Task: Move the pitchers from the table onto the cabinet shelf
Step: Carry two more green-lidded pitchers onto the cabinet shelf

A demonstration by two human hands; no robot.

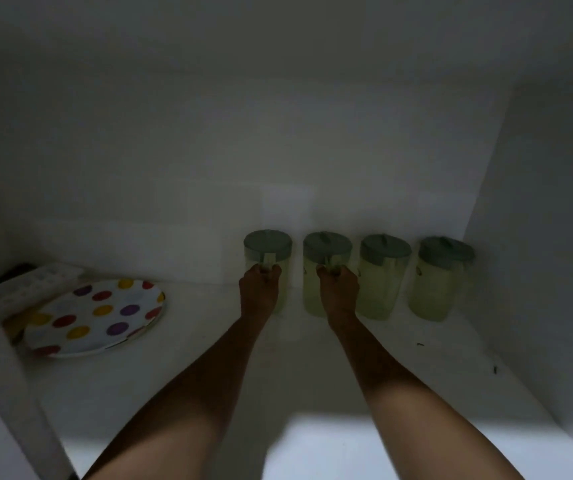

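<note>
Several pale green pitchers with grey-green lids stand in a row against the back wall of the white cabinet shelf [208, 358]. My left hand [260, 289] grips the handle of the leftmost pitcher [267, 244]. My right hand [338, 289] grips the handle of the second pitcher [326, 245]. To the right of these, a third pitcher [383, 275] and a fourth pitcher [442, 275] stand untouched, the fourth near the right wall. All of them sit upright on the shelf.
A white plate with coloured dots [94, 317] lies at the shelf's left, with a white tray-like object [32, 282] behind it. The cabinet's right wall [537, 237] is close to the last pitcher. The interior is dim.
</note>
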